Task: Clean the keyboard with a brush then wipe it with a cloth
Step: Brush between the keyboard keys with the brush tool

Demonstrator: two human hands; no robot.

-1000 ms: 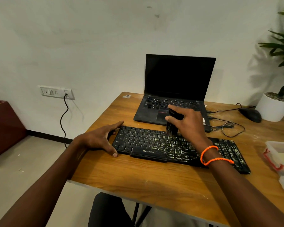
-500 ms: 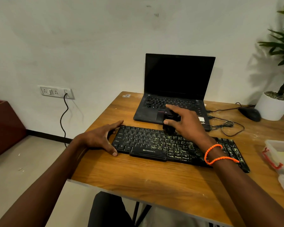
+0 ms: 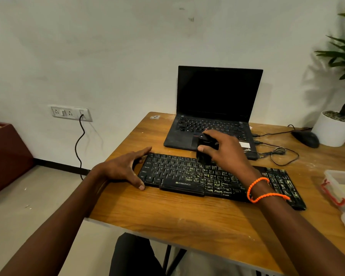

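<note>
While our right hand (image 3: 225,150) grips the brush (image 3: 204,149) on the keyboard (image 3: 187,174) w/ left hand (image 3: 124,166) spread, released, we're mid-brushing; cloth wipe's left.

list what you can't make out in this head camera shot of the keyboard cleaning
- Brush: black, mostly wrapped by the right hand; its bristles can't be told apart from the keyboard.
- Keyboard's middle keys: hidden under the right wrist.
- Plastic container: cut off by the right edge; contents unclear.
- No cloth identifiable.
</note>
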